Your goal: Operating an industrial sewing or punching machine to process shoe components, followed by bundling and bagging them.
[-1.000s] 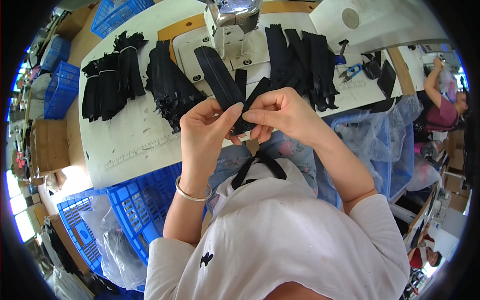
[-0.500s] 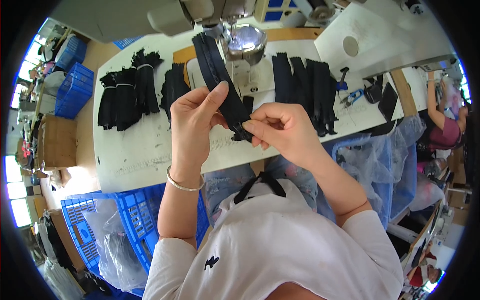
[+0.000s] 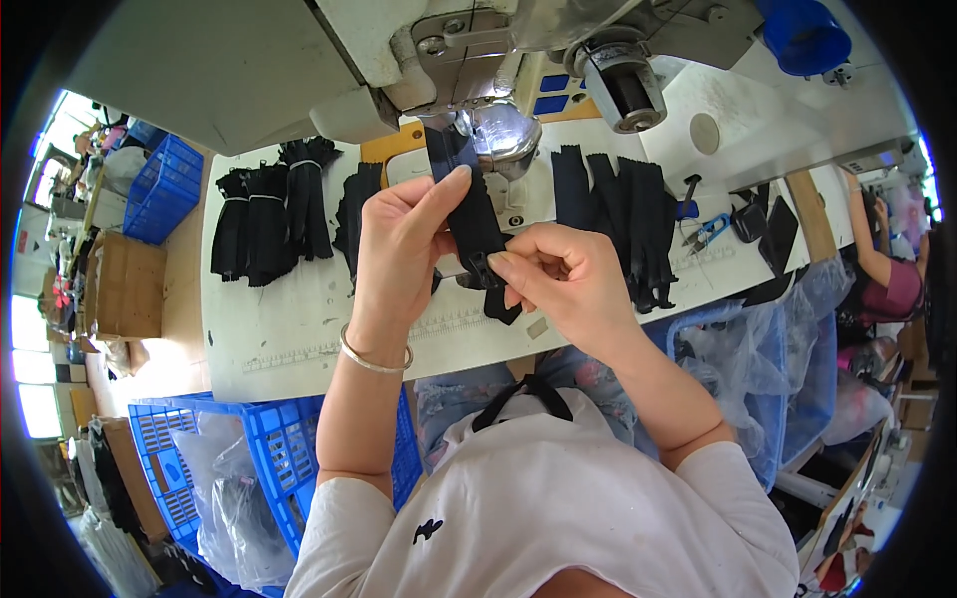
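Black zipper strip (image 3: 477, 224) runs lengthwise away from the person, up toward the sewing machine (image 3: 478, 60) above the counter (image 3: 299, 329). Left hand (image 3: 399, 244) pinches its upper length; right hand (image 3: 558, 274), just beside, pinches the lower end.

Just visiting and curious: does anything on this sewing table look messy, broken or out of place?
Nothing stands out. Both hands, left hand and right hand, hold a black zipper by the sewing machine. Black bundles and scissors lie on the table, nothing spilled.
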A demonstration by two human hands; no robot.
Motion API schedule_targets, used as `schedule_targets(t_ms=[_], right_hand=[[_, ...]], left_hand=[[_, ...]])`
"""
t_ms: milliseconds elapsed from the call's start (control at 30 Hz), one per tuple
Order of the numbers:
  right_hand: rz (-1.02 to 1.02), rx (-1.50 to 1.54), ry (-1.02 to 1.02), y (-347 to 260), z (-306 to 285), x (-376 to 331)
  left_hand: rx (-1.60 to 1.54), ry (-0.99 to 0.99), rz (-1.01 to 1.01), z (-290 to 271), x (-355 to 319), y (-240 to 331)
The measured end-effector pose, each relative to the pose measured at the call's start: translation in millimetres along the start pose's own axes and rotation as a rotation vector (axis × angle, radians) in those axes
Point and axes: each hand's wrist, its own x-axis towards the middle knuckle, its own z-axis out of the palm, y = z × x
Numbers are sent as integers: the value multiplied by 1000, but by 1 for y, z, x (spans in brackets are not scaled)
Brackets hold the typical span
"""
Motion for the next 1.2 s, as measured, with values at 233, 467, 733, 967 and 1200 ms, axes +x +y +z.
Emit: schedule_targets(t_ms=[233,467,733,967,1200], right_hand=[[0,73,47,-9,5,1],[-16,126,30,-6,5,6],[-8,161,31,-2,8,6],[25,128,41,3,3,7],[111,149,-60,9,-3,7]], left_hand=[[42,-11,42,8,7,6],[90,43,88,11,9,5],[169,143,144,8,9,-5],[-132,-82,-152,-1,-26,-15],[-46,-51,-84,-8,-29,-24]])
